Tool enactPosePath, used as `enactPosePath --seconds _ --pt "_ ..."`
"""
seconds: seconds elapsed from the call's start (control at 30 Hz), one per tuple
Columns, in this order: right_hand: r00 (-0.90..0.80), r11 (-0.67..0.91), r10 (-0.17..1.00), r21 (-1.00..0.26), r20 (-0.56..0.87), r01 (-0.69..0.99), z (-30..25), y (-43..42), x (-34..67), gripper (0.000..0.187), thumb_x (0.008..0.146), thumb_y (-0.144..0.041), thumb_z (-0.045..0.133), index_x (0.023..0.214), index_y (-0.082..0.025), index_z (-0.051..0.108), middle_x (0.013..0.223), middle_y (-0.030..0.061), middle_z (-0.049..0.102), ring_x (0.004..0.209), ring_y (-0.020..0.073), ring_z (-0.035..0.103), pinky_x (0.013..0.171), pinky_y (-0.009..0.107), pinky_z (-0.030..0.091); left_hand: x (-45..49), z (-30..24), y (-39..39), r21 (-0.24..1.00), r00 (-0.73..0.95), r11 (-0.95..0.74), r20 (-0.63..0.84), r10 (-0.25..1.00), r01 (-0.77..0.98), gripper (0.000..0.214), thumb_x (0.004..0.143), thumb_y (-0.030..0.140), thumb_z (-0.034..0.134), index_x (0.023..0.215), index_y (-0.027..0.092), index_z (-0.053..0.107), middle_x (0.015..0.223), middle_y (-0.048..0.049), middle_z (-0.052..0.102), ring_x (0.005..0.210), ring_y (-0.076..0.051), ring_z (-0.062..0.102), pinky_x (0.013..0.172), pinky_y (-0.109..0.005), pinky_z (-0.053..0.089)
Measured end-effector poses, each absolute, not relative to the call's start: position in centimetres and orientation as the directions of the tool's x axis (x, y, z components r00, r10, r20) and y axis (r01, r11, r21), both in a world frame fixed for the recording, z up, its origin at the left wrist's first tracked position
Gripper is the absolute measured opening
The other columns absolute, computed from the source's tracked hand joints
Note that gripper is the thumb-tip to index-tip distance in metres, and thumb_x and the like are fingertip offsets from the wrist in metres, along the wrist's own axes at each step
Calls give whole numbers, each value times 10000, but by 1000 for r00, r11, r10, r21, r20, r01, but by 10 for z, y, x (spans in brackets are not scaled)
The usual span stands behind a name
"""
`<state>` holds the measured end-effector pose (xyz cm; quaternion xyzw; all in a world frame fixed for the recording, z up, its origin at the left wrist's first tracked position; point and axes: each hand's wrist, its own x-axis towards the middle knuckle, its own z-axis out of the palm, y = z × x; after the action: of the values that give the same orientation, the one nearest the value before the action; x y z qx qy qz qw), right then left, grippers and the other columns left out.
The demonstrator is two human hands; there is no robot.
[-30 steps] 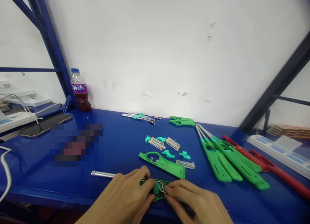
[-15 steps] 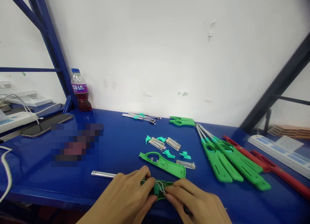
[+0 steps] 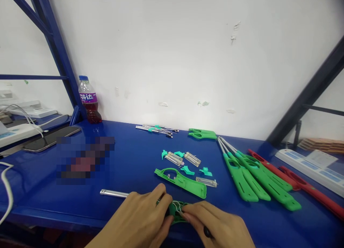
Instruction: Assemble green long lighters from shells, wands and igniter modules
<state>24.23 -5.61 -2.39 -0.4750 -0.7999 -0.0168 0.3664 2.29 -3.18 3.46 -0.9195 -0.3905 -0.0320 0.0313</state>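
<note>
Near the front edge lies an opened green gas lighter, with its silver tube pointing left and thin pale wires curled inside the handle shell. My left hand is closed around the tube end of the handle, thumb and fingers on a dark green trigger piece. At the other end, my right hand is closed with its fingertips pinched on the handle beside the wires; a small dark object shows under its palm, its kind unclear. Just beyond lies the matching green half-shell.
Clear fuel tanks and teal triggers lie behind the half-shell. Metal tubes with wires and green shells are farther back. Green lighters and red ones lie right. A bottle and phone stand left.
The lighter's tube has shifted slightly left. My right fingertips have moved a little on the handle, and the trigger piece is more covered by my left hand.
</note>
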Motion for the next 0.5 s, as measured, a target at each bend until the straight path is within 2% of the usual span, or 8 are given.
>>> enactPosePath --seconds 0.1,0.17,0.27,0.37,0.5 --pt "-266 576 760 -425 593 698 -26 -56 243 381 1132 -447 456 1035 -297 793 871 -8 831 675 149 798 628 181 605 19 35 -34 -18 700 -704 131 702 710 190 1010 128 550 1148 215 648 1137 -65 711 922 -264 748 757 -329 573" --pt "-269 580 762 -438 589 687 -26 -55 244 362 1126 -462 467 1070 -315 792 896 -21 834 699 150 803 645 181 609 17 35 -35 9 701 -711 163 695 703 181 1018 129 535 1134 218 641 1133 -67 707 964 -255 748 790 -304 570" --pt "-279 550 761 -355 585 756 -23 -56 244 428 1136 -492 406 1045 -332 791 883 -39 819 627 139 783 547 188 577 17 35 -35 33 695 -711 183 695 703 166 1023 134 529 1116 219 637 1126 -69 701 985 -254 750 809 -298 575" --pt "-286 506 757 -248 588 826 -21 -57 243 522 1145 -521 323 988 -336 786 860 -41 792 513 119 735 415 216 485 18 36 -34 27 691 -705 176 702 709 168 1018 129 526 1112 213 638 1120 -74 702 967 -258 753 803 -311 583" --pt "-306 500 737 -181 602 847 -21 -57 241 574 1154 -514 263 950 -320 763 797 -39 766 460 114 706 379 251 426 18 38 -33 24 703 -718 183 687 696 178 1025 129 507 1096 217 644 1100 -71 714 960 -251 752 794 -302 585"
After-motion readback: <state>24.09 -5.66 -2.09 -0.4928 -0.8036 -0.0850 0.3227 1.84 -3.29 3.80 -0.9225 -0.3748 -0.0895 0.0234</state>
